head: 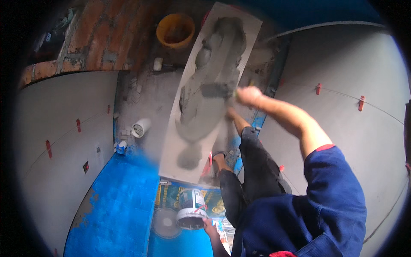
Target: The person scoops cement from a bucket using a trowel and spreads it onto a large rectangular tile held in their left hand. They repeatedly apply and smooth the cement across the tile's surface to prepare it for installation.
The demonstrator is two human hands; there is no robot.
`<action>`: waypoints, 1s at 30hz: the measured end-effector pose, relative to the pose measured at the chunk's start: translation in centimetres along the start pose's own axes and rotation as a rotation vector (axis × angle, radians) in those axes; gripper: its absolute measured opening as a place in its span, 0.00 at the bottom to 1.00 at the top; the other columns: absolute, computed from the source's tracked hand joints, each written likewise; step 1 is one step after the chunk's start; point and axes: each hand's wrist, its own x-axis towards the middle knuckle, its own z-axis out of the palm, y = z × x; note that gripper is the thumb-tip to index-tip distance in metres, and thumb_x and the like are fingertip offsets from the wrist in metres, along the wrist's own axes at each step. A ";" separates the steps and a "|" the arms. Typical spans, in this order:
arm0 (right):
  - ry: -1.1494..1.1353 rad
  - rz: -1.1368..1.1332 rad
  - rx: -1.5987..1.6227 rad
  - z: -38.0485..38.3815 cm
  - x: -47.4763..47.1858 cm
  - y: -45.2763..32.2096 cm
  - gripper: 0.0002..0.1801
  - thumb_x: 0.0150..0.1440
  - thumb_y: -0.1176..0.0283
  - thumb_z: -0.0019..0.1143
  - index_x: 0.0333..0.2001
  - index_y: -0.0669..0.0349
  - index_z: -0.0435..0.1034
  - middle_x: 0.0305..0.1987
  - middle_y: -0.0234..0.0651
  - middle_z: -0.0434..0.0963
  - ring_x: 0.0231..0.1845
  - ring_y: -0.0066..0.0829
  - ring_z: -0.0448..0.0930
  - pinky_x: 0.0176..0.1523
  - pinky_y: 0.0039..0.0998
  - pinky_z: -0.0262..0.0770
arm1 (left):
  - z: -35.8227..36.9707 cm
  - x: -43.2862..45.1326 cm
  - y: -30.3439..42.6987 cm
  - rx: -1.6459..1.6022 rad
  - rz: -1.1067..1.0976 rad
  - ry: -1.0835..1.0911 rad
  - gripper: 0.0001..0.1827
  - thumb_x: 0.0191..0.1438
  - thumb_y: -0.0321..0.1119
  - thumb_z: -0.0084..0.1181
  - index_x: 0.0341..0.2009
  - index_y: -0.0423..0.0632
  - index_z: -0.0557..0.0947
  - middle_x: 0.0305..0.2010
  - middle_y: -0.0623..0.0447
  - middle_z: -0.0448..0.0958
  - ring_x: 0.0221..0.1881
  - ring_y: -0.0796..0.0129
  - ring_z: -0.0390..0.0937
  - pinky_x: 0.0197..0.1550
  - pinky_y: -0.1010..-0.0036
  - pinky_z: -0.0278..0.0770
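My right hand point(249, 95) is closed around the handle of a flat-bladed trowel point(214, 90). The blade lies on grey mortar point(208, 110) spread over a long pale tile or panel point(170, 162). A separate round patch of mortar point(189, 155) sits near the panel's lower end. My left hand point(209, 226) grips the rim of a white plastic bucket point(192, 218), which is tipped with its mouth towards me. Grey residue coats the rim; how much is inside cannot be told. My bare lower legs and feet are beside the panel's right edge.
An orange tub point(175, 30) stands beyond the panel, near a brick wall point(96, 35). Left of the panel are a white container of small pieces point(140, 128) and a pipe end point(122, 146). A round lid point(167, 223) lies by the bucket. Large wall panels bear red clips point(362, 103) and string.
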 end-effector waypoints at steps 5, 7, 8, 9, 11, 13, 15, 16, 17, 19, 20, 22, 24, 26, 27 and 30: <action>-0.148 0.243 0.826 6.4 -3.5 -2.5 0.33 0.61 0.42 0.31 0.39 0.59 0.76 0.28 0.42 0.77 0.29 0.26 0.76 0.40 0.34 0.73 | 1.7 1.0 -1.2 -0.080 0.041 0.031 0.30 0.61 0.57 0.40 0.42 0.37 0.75 0.40 0.47 0.75 0.42 0.63 0.70 0.43 0.66 0.68; -0.047 0.146 1.036 12.7 -6.1 -8.0 0.31 0.62 0.44 0.34 0.40 0.61 0.74 0.26 0.31 0.73 0.28 0.21 0.70 0.36 0.30 0.70 | 2.2 1.2 -1.8 -0.046 0.089 -0.017 0.30 0.62 0.55 0.40 0.39 0.36 0.76 0.38 0.48 0.76 0.39 0.65 0.71 0.42 0.69 0.67; -0.143 0.208 1.211 15.8 -7.3 -11.1 0.31 0.62 0.45 0.36 0.37 0.64 0.74 0.25 0.26 0.70 0.26 0.20 0.67 0.32 0.28 0.68 | 2.3 1.1 -2.0 -0.125 0.026 -0.026 0.28 0.63 0.52 0.40 0.36 0.36 0.77 0.35 0.49 0.76 0.35 0.67 0.70 0.41 0.73 0.66; -0.091 0.125 1.258 18.5 -8.1 -14.2 0.30 0.62 0.44 0.36 0.34 0.62 0.71 0.23 0.27 0.69 0.23 0.21 0.67 0.28 0.28 0.67 | 2.2 0.9 -2.2 -0.093 -0.008 -0.001 0.24 0.63 0.48 0.41 0.35 0.37 0.77 0.34 0.51 0.75 0.34 0.69 0.68 0.39 0.74 0.65; -0.116 0.140 1.475 22.2 -9.5 -20.1 0.30 0.62 0.44 0.35 0.26 0.60 0.65 0.17 0.30 0.65 0.16 0.22 0.66 0.21 0.27 0.65 | 1.6 0.4 -2.3 -0.115 0.020 -0.031 0.23 0.63 0.48 0.42 0.35 0.38 0.77 0.33 0.52 0.74 0.35 0.70 0.68 0.39 0.74 0.65; -0.254 0.200 1.622 23.9 -11.8 -24.3 0.31 0.62 0.43 0.34 0.23 0.60 0.63 0.14 0.31 0.64 0.11 0.24 0.66 0.16 0.27 0.64 | 0.7 -0.5 -2.4 -0.155 0.002 0.012 0.24 0.63 0.50 0.42 0.36 0.38 0.77 0.34 0.52 0.74 0.37 0.70 0.67 0.40 0.73 0.65; -0.521 0.377 1.689 23.9 -13.9 -27.0 0.32 0.61 0.41 0.34 0.24 0.61 0.63 0.14 0.31 0.63 0.10 0.26 0.66 0.14 0.26 0.65 | -0.1 -1.1 -2.4 -0.189 -0.043 0.023 0.25 0.63 0.52 0.41 0.38 0.38 0.77 0.36 0.52 0.74 0.39 0.70 0.68 0.42 0.73 0.65; -0.577 0.406 1.608 23.5 -14.4 -27.7 0.33 0.61 0.40 0.33 0.25 0.61 0.64 0.15 0.32 0.64 0.10 0.25 0.66 0.15 0.27 0.67 | -0.3 -1.3 -2.4 -0.196 -0.064 0.022 0.28 0.62 0.55 0.41 0.42 0.38 0.76 0.39 0.51 0.74 0.42 0.67 0.68 0.44 0.70 0.65; -0.653 0.394 1.625 22.9 -15.2 -27.8 0.33 0.61 0.41 0.33 0.29 0.63 0.67 0.16 0.32 0.63 0.10 0.25 0.66 0.15 0.28 0.68 | -0.5 -1.5 -2.5 -0.197 -0.073 0.026 0.29 0.62 0.55 0.41 0.43 0.39 0.75 0.40 0.50 0.74 0.42 0.66 0.68 0.44 0.69 0.65; -0.644 0.264 1.547 21.4 -15.8 -27.0 0.33 0.62 0.42 0.32 0.36 0.65 0.68 0.17 0.34 0.67 0.11 0.24 0.66 0.16 0.27 0.68 | -0.7 -1.6 -2.9 -0.194 -0.109 0.038 0.30 0.61 0.57 0.40 0.45 0.39 0.75 0.42 0.49 0.74 0.43 0.65 0.69 0.45 0.67 0.66; -0.569 0.094 1.336 20.6 -15.9 -26.0 0.34 0.62 0.42 0.32 0.38 0.66 0.68 0.19 0.38 0.71 0.14 0.28 0.70 0.20 0.30 0.71 | -0.6 -1.5 -3.2 -0.209 -0.105 0.047 0.30 0.61 0.57 0.40 0.44 0.40 0.75 0.40 0.49 0.74 0.42 0.64 0.69 0.45 0.65 0.66; -0.128 -0.259 0.774 19.1 -16.2 -24.0 0.31 0.62 0.45 0.32 0.40 0.67 0.66 0.31 0.52 0.78 0.30 0.42 0.81 0.35 0.41 0.76 | -0.2 -1.3 -4.0 -0.251 -0.083 0.045 0.29 0.61 0.57 0.40 0.43 0.40 0.75 0.38 0.50 0.73 0.41 0.65 0.69 0.45 0.65 0.66; -0.347 -0.293 0.443 17.8 -15.9 -22.5 0.29 0.62 0.47 0.32 0.42 0.66 0.64 0.35 0.55 0.77 0.36 0.47 0.80 0.40 0.45 0.75 | 0.2 -1.2 -4.9 -0.270 -0.060 -0.009 0.29 0.61 0.56 0.40 0.41 0.39 0.75 0.37 0.49 0.72 0.41 0.64 0.68 0.44 0.66 0.66; -0.460 -0.370 0.151 16.8 -14.8 -21.6 0.23 0.62 0.55 0.35 0.47 0.65 0.61 0.40 0.55 0.76 0.38 0.51 0.80 0.42 0.47 0.75 | 0.8 -1.1 -5.5 -0.306 -0.069 -0.004 0.29 0.61 0.56 0.41 0.41 0.39 0.76 0.38 0.49 0.72 0.42 0.64 0.68 0.45 0.67 0.66; -0.442 -0.410 0.094 16.3 -13.7 -21.3 0.19 0.59 0.61 0.39 0.47 0.65 0.62 0.39 0.54 0.76 0.38 0.51 0.80 0.41 0.45 0.77 | 1.0 -1.0 -5.7 -0.309 -0.086 0.002 0.29 0.61 0.56 0.41 0.40 0.38 0.76 0.39 0.48 0.72 0.43 0.63 0.68 0.45 0.68 0.65; -0.426 -0.433 -0.076 15.7 -10.1 -21.0 0.16 0.56 0.67 0.39 0.47 0.63 0.63 0.37 0.53 0.77 0.38 0.49 0.81 0.38 0.43 0.77 | 0.8 -1.2 -5.6 -0.285 -0.044 0.003 0.28 0.60 0.55 0.42 0.42 0.39 0.76 0.41 0.48 0.72 0.46 0.62 0.67 0.47 0.67 0.64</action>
